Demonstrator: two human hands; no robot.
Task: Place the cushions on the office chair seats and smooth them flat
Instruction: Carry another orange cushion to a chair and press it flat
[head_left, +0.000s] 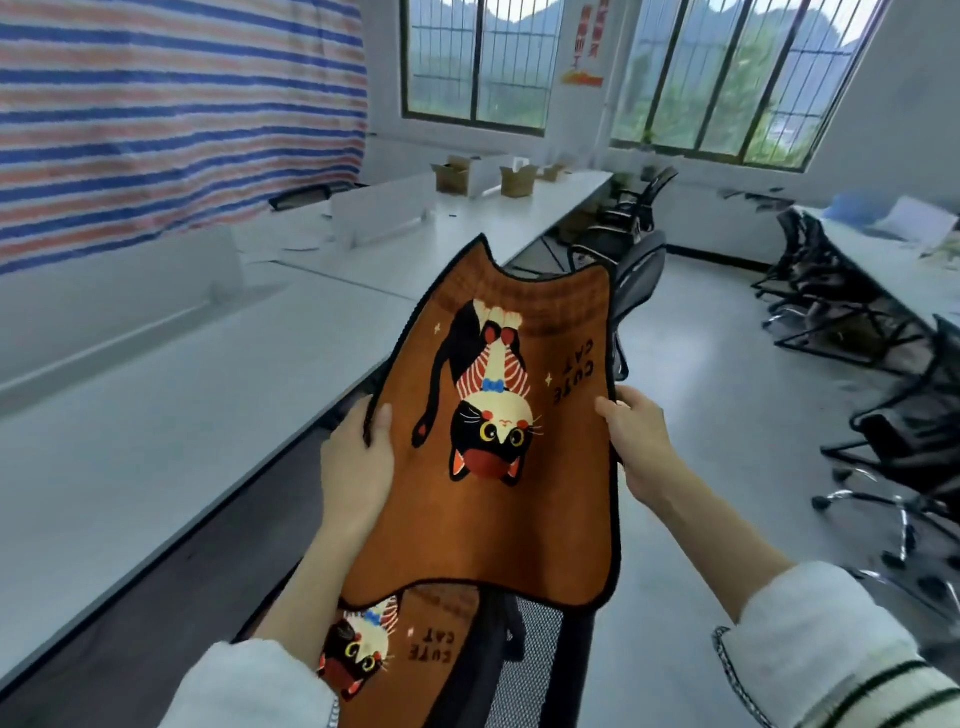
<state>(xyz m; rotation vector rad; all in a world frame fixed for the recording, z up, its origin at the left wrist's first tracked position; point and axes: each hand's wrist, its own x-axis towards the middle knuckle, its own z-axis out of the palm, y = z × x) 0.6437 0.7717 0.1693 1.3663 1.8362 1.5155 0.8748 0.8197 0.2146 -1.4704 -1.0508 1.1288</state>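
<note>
Both hands held orange cat cushion (514, 457) up by its side edges.
L hand (358, 467) pinched left edge, R hand (641, 447) gripped right edge; cushion hung over mesh chair back (535, 670), 2nd cushion (395, 654) below, beside long desk (156, 415).

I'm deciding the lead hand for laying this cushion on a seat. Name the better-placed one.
Neither clearly. The left hand and right hand each grip a side edge of the cushion at matching height. A slight lean to the left, nearer the desk-side chair below, where a second cushion already shows.
</note>
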